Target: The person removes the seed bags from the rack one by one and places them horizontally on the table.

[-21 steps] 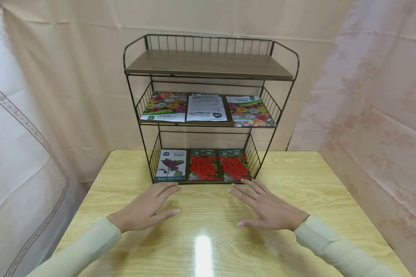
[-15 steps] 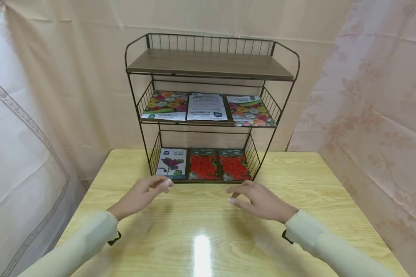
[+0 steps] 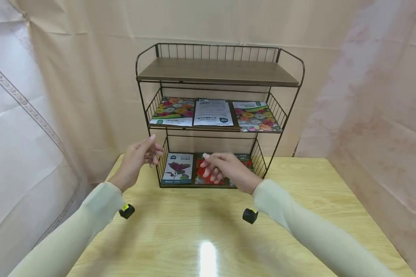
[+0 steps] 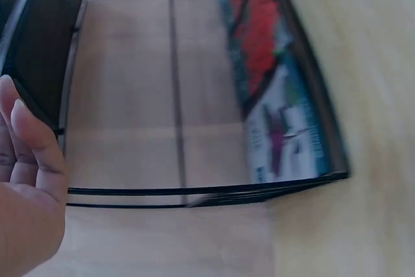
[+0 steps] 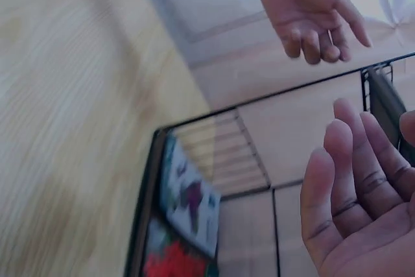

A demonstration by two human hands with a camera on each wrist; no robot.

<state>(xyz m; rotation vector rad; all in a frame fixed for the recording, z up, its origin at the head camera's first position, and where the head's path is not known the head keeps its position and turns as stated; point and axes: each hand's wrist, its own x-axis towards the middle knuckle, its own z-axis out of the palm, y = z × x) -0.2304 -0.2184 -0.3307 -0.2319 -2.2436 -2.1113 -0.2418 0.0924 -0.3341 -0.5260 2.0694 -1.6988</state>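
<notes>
My left hand is raised near the left front post of a three-tier wire rack. Its fingers are loosely bent and it holds nothing. In front of the bottom shelf hovers my right hand, also empty, with relaxed, slightly curled fingers. Behind it lie two red-flower packets, partly covered by the hand. Left of them is a white packet with a purple flower. On the middle shelf lie a colourful flower packet, white printed packets and another colourful packet, jutting slightly over the front edge.
The rack's top shelf is a brown wood board with a wire rail behind. Rack and hands are at a light wood table. Pale curtains hang behind and at both sides. A black wrist device hangs under the right sleeve.
Both hands have risen from low over the table toward the rack, and their fingers went from spread to loosely bent. The head view has shifted slightly. The packets stay where they were.
</notes>
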